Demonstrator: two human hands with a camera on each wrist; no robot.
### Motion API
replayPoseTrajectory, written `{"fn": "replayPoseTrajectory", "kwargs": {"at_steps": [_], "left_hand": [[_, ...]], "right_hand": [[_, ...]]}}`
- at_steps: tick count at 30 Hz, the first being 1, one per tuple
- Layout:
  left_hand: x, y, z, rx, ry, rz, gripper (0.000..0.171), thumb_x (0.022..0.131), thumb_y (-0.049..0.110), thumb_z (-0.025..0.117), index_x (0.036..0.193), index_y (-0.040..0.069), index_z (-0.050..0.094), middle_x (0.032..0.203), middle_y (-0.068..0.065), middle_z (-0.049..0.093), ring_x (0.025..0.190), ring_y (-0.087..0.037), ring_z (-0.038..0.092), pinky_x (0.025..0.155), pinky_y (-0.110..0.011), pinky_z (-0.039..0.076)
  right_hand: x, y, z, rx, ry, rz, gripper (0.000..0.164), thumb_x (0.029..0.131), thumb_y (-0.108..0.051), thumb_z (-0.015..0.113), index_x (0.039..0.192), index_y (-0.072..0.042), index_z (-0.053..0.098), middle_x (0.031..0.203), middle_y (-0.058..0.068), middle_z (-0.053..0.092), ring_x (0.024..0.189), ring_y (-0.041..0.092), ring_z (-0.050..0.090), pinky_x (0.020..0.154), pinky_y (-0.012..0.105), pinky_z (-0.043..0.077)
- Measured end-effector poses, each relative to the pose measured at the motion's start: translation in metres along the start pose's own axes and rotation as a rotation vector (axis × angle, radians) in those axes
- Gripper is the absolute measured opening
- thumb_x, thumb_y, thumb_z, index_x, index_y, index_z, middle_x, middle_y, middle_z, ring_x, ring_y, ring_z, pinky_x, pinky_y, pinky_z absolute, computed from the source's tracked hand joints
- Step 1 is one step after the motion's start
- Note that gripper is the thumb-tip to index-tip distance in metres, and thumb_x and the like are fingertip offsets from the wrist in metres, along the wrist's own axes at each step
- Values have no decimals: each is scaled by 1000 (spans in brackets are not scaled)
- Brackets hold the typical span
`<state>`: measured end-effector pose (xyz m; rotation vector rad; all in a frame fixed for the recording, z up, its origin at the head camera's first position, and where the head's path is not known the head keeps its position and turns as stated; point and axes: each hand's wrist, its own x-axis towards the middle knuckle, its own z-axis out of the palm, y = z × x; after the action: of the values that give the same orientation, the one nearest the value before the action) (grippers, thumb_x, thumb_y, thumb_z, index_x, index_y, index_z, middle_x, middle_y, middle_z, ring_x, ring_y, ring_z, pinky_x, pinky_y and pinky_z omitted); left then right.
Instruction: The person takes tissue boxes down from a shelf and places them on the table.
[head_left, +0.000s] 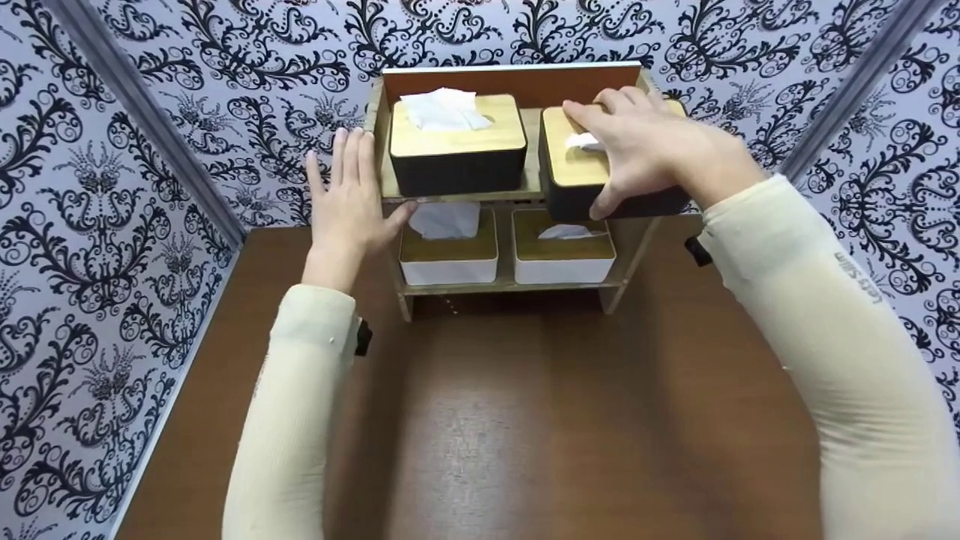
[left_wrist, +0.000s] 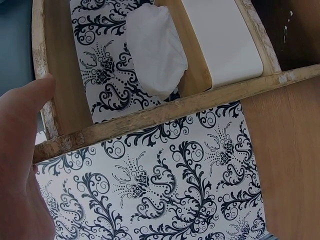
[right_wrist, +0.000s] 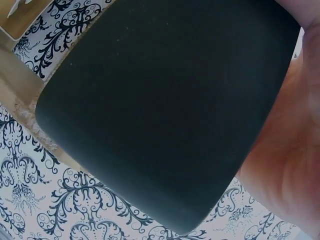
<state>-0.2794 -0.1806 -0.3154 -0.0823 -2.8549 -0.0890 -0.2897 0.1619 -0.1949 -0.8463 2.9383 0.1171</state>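
My right hand point(head_left: 649, 142) grips a black tissue box point(head_left: 559, 187) with a wooden lid from above, thumb on its front. That box overhangs the front of the top shelf; its dark side point(right_wrist: 165, 110) fills much of the right wrist view. Against the left side of the small wooden rack point(head_left: 510, 287) rests my left hand point(head_left: 347, 199), fingers straight and thumb across the top board's front edge. In the left wrist view its thumb point(left_wrist: 30, 97) touches the rack's edge. Another black tissue box point(head_left: 457, 172) sits at the top left, tissue sticking up.
Two white tissue boxes with wooden lids, a left one point(head_left: 450, 271) and a right one point(head_left: 564, 271), occupy the lower shelf. The rack stands on a brown table point(head_left: 480, 420) close to patterned walls point(head_left: 112, 180) behind and at both sides.
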Motion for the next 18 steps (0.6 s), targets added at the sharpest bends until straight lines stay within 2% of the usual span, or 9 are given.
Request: {"fn": "replayPoseTrajectory", "kwargs": {"at_steps": [5, 7, 12, 15, 18], "left_hand": [[0, 0, 0, -3, -4, 0, 108, 88, 70, 47, 156, 9, -10, 166, -10, -8, 153, -26, -14, 121, -56, -14], [0, -1, 1, -4, -3, 3, 108, 88, 69, 48, 156, 9, -11, 166, -10, -8, 153, -26, -14, 121, -57, -14], [-1, -2, 1, -5, 4, 5, 108, 88, 69, 48, 156, 9, -10, 166, -11, -7, 153, -27, -12, 120, -56, -14], [-1, -2, 0, -11, 5, 5, 108, 87, 70, 49, 156, 9, -9, 166, -10, -6, 153, -27, -12, 121, -56, -14], [-1, -1, 0, -13, 1, 4, 108, 87, 70, 49, 156, 9, -9, 166, -10, -6, 153, -27, -11, 121, -56, -14]], "right_hand": [[-9, -6, 8, -19, 3, -25, 137, 54, -52, 88, 158, -20, 4, 148, 25, 31, 134, 47, 29, 109, 72, 22], [-12, -9, 11, -26, 4, -33, 137, 54, -52, 88, 158, -21, 5, 149, 26, 30, 135, 47, 28, 109, 71, 23], [-19, -16, 21, -26, 32, -58, 135, 53, -49, 89, 158, -21, 10, 146, 26, 30, 137, 47, 25, 115, 71, 13], [-24, -18, 27, -28, 56, -80, 133, 52, -47, 89, 158, -20, 13, 145, 26, 32, 135, 46, 27, 116, 69, 13], [-28, -21, 33, -33, 75, -98, 134, 51, -49, 89, 158, -20, 13, 145, 26, 33, 133, 46, 29, 115, 68, 18]]}}
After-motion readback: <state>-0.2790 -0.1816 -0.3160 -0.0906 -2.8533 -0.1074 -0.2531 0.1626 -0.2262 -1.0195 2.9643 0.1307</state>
